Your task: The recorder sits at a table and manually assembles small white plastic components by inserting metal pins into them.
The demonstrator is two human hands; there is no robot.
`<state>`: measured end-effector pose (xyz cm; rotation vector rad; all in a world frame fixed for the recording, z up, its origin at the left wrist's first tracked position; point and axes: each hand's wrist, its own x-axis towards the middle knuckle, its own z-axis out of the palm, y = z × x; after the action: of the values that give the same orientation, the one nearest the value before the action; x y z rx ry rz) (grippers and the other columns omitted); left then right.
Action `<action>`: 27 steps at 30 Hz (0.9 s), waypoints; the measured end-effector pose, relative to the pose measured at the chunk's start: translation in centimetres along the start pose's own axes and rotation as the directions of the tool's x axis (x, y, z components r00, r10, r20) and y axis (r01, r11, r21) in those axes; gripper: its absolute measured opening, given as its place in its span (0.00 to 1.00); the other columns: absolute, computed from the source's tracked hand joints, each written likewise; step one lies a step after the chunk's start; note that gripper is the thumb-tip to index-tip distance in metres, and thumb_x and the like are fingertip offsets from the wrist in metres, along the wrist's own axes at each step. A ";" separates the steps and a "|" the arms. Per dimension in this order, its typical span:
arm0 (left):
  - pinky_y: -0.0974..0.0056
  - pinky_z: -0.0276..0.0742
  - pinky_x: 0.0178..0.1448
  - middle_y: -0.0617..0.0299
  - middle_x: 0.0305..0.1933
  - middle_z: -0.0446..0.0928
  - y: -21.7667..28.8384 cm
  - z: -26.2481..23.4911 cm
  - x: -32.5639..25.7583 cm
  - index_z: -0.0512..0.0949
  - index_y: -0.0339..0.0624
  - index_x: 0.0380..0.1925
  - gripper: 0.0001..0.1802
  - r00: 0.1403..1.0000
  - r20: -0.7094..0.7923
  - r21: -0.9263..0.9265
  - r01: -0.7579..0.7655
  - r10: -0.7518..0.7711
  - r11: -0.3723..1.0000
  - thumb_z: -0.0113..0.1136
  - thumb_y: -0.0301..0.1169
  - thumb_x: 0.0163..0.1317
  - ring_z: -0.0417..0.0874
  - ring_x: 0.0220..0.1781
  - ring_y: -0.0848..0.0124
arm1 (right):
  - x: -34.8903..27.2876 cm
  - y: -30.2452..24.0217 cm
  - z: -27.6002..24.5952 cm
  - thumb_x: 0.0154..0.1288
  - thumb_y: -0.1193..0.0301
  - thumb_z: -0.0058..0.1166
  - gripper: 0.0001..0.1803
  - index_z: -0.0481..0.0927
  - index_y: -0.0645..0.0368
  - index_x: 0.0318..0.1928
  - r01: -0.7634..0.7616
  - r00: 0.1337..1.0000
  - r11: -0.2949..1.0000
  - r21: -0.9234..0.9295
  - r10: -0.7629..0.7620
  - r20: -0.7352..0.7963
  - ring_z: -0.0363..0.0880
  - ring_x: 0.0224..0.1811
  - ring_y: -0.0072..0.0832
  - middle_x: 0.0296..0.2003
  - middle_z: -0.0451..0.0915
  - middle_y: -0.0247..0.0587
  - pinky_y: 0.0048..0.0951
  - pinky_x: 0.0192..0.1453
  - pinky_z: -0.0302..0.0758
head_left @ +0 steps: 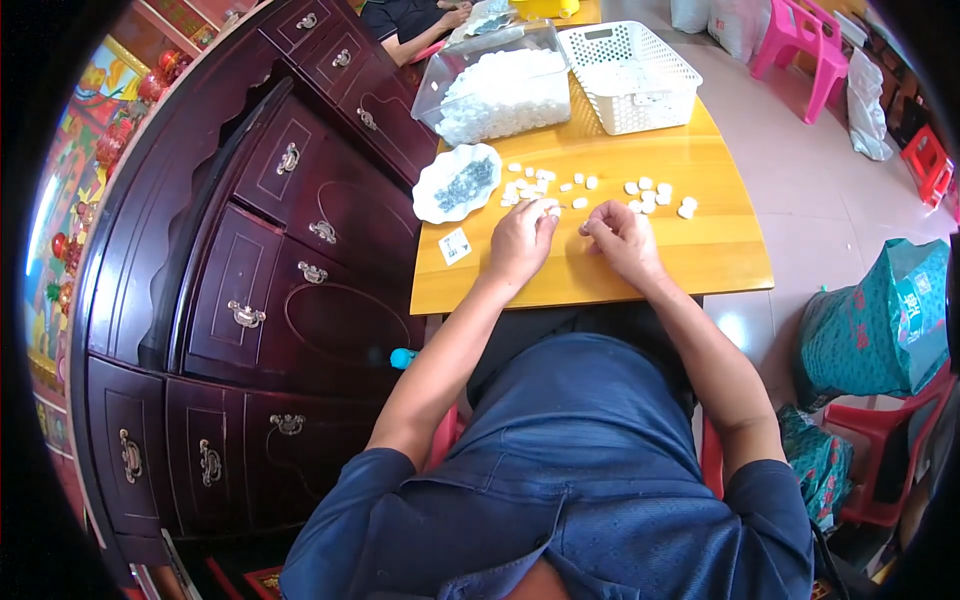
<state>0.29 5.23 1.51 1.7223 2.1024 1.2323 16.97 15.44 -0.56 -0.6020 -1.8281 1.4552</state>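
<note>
My left hand (520, 242) is closed, with a small white rounded piece (553, 209) pinched at its fingertips. Close by on the right, my right hand (626, 240) pinches thumb and fingers together over a tiny item too small to name. Just beyond my left hand lie several loose white pieces (528, 188) on the yellow wooden table (700, 245). Another cluster of white pieces (648, 190) sits past my right hand. A white scalloped dish (425, 197) to the left holds many small greyish, see-through bits.
At the table's far side stand a clear bin (428, 98) heaped with white pieces and a white perforated basket (650, 112). A small printed card (454, 246) lies at the left edge. A dark wooden cabinet (300, 260) flanks the table. Another person (405, 30) sits beyond.
</note>
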 end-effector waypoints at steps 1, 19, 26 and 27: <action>0.53 0.80 0.45 0.49 0.41 0.82 -0.2 0.0 0.2 0.81 0.41 0.48 0.13 0.991 -0.082 0.245 -0.081 0.103 0.966 0.60 0.32 0.66 0.85 0.41 0.55 | 0.1 0.0 -0.3 0.67 0.71 0.56 0.08 0.79 0.64 0.36 -0.047 0.999 0.998 0.047 0.047 -0.008 0.82 0.25 0.21 0.29 0.85 0.39 0.24 0.31 0.78; 0.50 0.80 0.46 0.52 0.36 0.79 -0.4 1.2 2.9 0.86 0.46 0.32 0.05 0.978 0.067 0.427 -0.207 0.198 0.880 0.64 0.32 0.59 0.83 0.44 0.52 | 0.7 0.4 -1.4 0.65 0.70 0.56 0.07 0.79 0.62 0.35 -0.127 0.989 0.986 0.105 0.134 -0.067 0.81 0.24 0.19 0.29 0.85 0.38 0.23 0.31 0.78; 0.50 0.80 0.45 0.53 0.35 0.79 -1.0 1.3 4.8 0.81 0.42 0.31 0.05 0.895 0.218 0.519 -0.444 0.389 0.731 0.64 0.32 0.60 0.83 0.43 0.53 | 0.6 0.0 -1.4 0.65 0.70 0.58 0.08 0.79 0.63 0.35 -0.100 0.993 0.992 0.078 0.104 -0.053 0.83 0.27 0.20 0.28 0.85 0.38 0.23 0.31 0.79; 0.50 0.80 0.45 0.53 0.35 0.79 -1.0 1.3 4.7 0.81 0.42 0.31 0.05 0.894 0.220 0.519 -0.446 0.390 0.729 0.64 0.32 0.60 0.83 0.43 0.53 | 0.6 -0.1 -1.4 0.65 0.70 0.58 0.08 0.78 0.64 0.34 -0.106 0.992 0.993 0.052 0.109 -0.057 0.84 0.28 0.20 0.28 0.85 0.38 0.23 0.31 0.79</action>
<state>-1.27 9.96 1.72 2.5655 2.2299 0.5866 17.66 16.74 -0.20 -0.7220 -1.7315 1.5314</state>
